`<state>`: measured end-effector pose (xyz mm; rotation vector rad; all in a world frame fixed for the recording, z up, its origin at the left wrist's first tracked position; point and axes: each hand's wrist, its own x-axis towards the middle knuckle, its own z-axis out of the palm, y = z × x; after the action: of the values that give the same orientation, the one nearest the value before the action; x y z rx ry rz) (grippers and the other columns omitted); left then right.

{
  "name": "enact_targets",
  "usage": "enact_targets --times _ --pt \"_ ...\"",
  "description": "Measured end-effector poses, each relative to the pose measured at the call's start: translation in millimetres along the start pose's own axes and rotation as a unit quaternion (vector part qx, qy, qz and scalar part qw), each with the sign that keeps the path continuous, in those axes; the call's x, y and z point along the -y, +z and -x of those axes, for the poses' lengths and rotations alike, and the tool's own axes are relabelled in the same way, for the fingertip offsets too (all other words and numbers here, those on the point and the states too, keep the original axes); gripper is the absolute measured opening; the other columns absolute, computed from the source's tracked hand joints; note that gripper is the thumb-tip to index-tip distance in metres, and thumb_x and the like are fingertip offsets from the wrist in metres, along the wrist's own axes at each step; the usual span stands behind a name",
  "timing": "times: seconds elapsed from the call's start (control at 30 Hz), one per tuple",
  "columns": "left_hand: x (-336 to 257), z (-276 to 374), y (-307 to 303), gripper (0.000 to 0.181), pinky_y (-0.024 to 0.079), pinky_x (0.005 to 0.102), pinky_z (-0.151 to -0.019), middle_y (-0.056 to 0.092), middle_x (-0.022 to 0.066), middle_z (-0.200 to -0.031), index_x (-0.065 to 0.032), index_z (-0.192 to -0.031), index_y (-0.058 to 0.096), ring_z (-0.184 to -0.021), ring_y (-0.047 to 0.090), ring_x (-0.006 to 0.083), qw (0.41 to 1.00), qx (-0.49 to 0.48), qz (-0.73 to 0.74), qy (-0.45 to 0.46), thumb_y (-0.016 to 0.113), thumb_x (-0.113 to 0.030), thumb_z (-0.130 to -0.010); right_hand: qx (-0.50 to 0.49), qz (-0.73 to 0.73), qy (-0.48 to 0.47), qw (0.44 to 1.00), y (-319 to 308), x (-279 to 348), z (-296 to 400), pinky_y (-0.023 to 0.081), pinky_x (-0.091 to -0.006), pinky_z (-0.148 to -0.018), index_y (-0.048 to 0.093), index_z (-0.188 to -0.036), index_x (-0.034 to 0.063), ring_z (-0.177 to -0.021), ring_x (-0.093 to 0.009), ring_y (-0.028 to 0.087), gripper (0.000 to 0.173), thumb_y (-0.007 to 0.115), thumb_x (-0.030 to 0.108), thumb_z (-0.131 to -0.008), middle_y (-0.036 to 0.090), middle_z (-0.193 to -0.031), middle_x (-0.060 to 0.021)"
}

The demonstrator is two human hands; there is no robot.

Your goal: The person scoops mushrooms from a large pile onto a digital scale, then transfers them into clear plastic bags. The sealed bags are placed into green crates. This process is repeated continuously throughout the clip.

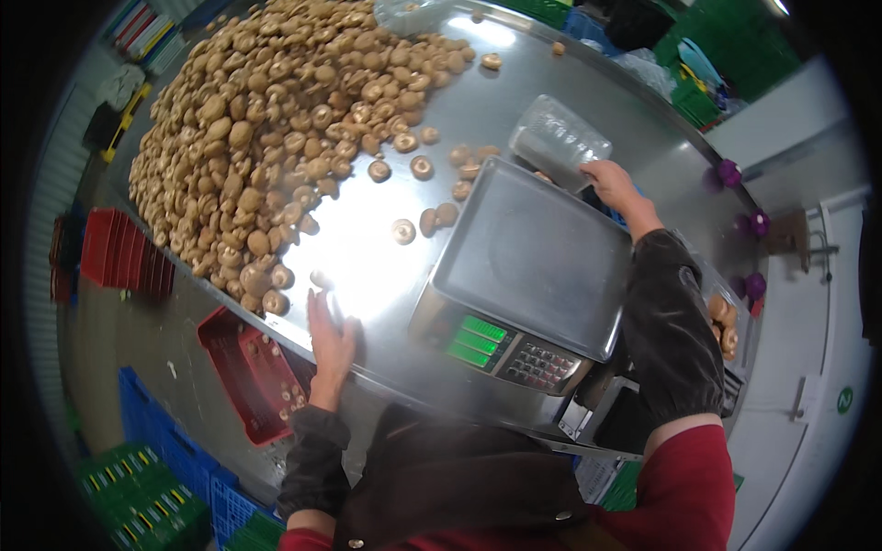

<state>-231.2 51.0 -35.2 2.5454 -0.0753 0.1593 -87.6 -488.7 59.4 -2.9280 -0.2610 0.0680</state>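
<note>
My right hand (615, 189) pinches the near corner of a clear plastic tray (555, 141) beyond the weighing scale. My left hand (332, 341) is at the front edge of the steel table (393, 386), fingers apart, holding nothing. Just past its fingertips lies a mushroom (320, 278), pale in the glare. Between my hands stands a digital scale with a bare metal pan (541, 255) and a lit green display (477, 341). A large heap of brown-capped mushrooms (275, 124) covers the table's left side. Several loose mushrooms (403, 231) lie between heap and scale.
Below the table's edge sits a red crate (241, 386) with a few mushrooms inside. Blue crates (165, 441) and green crates (141, 492) stand on the floor at lower left. Packed mushrooms (723, 324) lie at the right, near rolls of purple tape (756, 284).
</note>
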Motion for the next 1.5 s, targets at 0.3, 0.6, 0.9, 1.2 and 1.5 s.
enact_targets --times 0.3,0.6,0.9,1.2,1.5 --pt "-18 0 13 0.062 0.031 0.0419 -0.106 0.041 0.0245 -0.134 0.0051 -0.133 0.037 -0.126 0.038 0.0378 0.985 -0.002 0.156 -0.072 0.06 -0.006 -0.077 -0.027 0.049 0.021 0.998 2 13 -9 0.046 -0.0423 -0.085 0.066 -0.101 0.0054 -0.091 -0.035 0.06 0.021 0.059 0.009 -0.081 0.066 -0.094 -0.017" --pt "-45 23 -28 0.039 0.043 0.0349 -0.094 0.054 0.018 -0.122 0.0033 -0.122 0.051 -0.111 0.054 0.029 0.951 -0.026 0.279 -0.128 0.06 -0.007 -0.086 -0.278 -0.035 0.04 0.959 -21 38 -10 0.048 -0.0388 -0.079 0.063 -0.096 0.0045 -0.087 -0.029 0.062 0.018 0.062 0.013 -0.08 0.065 -0.083 -0.0123" --pt "-44 31 -82 0.091 0.04 0.06 -0.098 0.034 0.0385 -0.134 0.0118 -0.138 0.02 -0.126 0.037 0.0515 0.312 0.045 0.885 -0.343 0.045 -0.061 -0.09 0.156 -0.221 -0.393 0.879 34 330 -4 0.047 -0.0429 -0.076 0.053 -0.103 0.0037 -0.087 -0.037 0.057 0.022 0.059 0.012 -0.083 0.057 -0.092 -0.0166" --pt "12 -72 -54 0.071 0.029 0.0557 -0.109 0.029 0.0351 -0.137 0.0141 -0.137 0.016 -0.129 0.031 0.0481 0.228 -0.044 0.876 -0.422 0.049 -0.028 -0.091 0.216 -0.201 -0.395 0.87 94 340 -99 0.049 -0.0432 -0.078 0.059 -0.11 0.0079 -0.091 -0.036 0.061 0.024 0.053 0.014 -0.088 0.063 -0.104 -0.0164" --pt "24 -238 -8 0.044 0.037 0.0663 -0.099 0.041 0.0283 -0.125 0.0066 -0.116 0.04 -0.121 0.039 0.0456 0.282 -0.042 0.851 -0.441 0.053 -0.007 -0.076 -0.087 -0.118 -0.22 0.964 110 380 -276 0.042 -0.0428 -0.098 0.057 -0.122 0.0112 -0.118 -0.034 0.048 0.046 0.057 0.039 -0.086 0.049 -0.129 -0.0199"
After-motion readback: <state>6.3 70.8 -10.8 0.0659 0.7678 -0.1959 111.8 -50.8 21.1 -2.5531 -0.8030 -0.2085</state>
